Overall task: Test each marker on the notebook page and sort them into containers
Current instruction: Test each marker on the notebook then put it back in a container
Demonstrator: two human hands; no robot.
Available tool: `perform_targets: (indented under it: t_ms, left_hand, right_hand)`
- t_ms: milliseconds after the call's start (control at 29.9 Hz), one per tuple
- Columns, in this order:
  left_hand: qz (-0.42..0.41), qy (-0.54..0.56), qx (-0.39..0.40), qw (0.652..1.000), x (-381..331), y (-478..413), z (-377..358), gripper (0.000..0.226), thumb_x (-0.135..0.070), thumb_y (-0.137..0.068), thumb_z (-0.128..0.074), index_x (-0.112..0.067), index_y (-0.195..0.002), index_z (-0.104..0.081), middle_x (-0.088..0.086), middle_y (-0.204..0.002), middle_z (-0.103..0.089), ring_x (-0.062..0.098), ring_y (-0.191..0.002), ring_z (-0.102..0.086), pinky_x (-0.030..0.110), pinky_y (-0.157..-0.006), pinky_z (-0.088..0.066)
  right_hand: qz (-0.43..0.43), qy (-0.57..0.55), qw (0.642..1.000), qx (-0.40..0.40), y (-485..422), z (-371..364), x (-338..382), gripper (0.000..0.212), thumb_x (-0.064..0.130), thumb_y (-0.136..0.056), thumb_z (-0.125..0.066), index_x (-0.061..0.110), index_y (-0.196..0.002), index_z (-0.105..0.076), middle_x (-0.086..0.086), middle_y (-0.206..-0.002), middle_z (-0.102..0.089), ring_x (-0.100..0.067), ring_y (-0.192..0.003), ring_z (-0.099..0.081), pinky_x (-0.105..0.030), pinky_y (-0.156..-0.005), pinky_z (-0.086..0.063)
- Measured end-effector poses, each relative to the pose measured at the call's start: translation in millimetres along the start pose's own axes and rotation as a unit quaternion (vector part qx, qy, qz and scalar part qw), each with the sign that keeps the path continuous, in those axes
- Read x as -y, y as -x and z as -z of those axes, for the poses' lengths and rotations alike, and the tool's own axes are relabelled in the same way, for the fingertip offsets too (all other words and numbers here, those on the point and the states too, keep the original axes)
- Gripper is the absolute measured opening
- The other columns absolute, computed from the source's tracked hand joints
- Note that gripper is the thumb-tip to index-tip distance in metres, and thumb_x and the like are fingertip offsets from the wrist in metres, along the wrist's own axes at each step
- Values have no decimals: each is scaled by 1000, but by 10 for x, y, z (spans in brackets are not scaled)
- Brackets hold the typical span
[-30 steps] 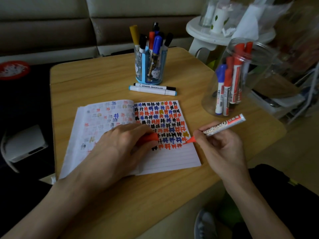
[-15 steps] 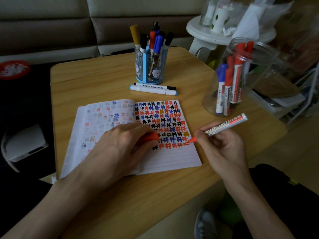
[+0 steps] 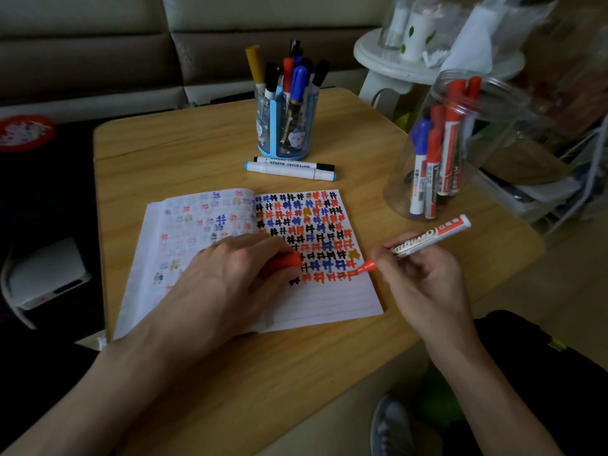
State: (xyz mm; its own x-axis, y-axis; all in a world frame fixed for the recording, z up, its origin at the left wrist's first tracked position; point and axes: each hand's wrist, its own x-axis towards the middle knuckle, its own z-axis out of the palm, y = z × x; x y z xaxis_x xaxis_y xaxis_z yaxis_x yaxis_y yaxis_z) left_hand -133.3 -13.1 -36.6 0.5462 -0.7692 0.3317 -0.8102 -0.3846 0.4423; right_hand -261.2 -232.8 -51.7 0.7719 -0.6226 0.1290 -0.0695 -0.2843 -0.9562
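At the left, the left hand point(image 3: 230, 278) rests on the open notebook point(image 3: 329, 304), holding the pages flat; its fingers are curled round a red cap point(image 3: 284, 262), of which only one end shows. The notebook lies in the middle of the surface point(image 3: 197, 143); its right page is nearly filled with rows of black, blue, red and a few yellow hash marks, and the lowest row is mostly red. Behind it stands a blue pen holder point(image 3: 286, 133) packed with capped markers; just in front of the holder two white markers point(image 3: 289, 169) lie side by side.

Further right, the right hand point(image 3: 424, 278) pinches an uncapped red marker point(image 3: 424, 240) between thumb and fingertips, pen-fashion; its tip sits at the right end of that last red row, though whether it touches the paper I cannot tell. At the far right a clear jar point(image 3: 401, 179) holds red and blue markers standing on end.

The step in hand looks like the test stroke of the red marker; the fresh marks seem bold, so it probably writes. Next, cap and tip must be brought together and pressed home; then the marker goes into a container, though which one takes working markers is not shown.
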Motion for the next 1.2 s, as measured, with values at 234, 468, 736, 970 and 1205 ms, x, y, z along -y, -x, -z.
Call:
perform_targets:
  t_ms: [234,468,736,970,1205]
  left_hand:
    - [1,0,5,1000,5,-5,3,32,-55,-101,-48,-31,-117,-63,-15,-109,-67,5,-93,-61,34,-76,-56]
    - [-7,18,-8,1000,-9,-4,8,37,-54,-99,-49,-28,-117,-69,-13,-109,-68,7,-94,-64,35,-77,-56]
    - [39,105,-33,993,-55,-5,40,46,-68,-81,-60,-37,-112,-71,-22,-97,-74,1,-80,-68,14,-74,-50]
    - [48,128,-55,989,-159,-31,99,34,-54,-77,-73,-31,-101,-75,-22,-89,-74,-20,-75,-58,-2,-71,-37]
    - [27,120,-66,990,-148,-17,84,33,-56,-85,-73,-29,-103,-74,-23,-88,-70,-12,-74,-60,2,-69,-39]
  right_hand:
    - [13,23,1000,-3,-7,-18,-10,6,14,-92,-73,15,-89,-68,3,-79,-74,-10,-74,-73,-21,-63,-57]
    - [-10,46,999,18,18,-6,36,10,16,-91,-72,21,-87,-65,0,-81,-75,-14,-78,-74,-30,-61,-62]
    - [-53,-134,990,-7,3,63,158,20,16,-89,-76,12,-108,-70,8,-78,-71,-3,-73,-66,-17,-63,-51]
    - [-26,-200,975,97,55,2,323,22,38,-84,-78,18,-92,-75,-12,-81,-71,-25,-74,-64,-31,-63,-49]
    - [17,-182,972,145,129,-111,350,18,18,-92,-67,6,-103,-75,-18,-86,-75,-29,-73,-70,-30,-61,-51]
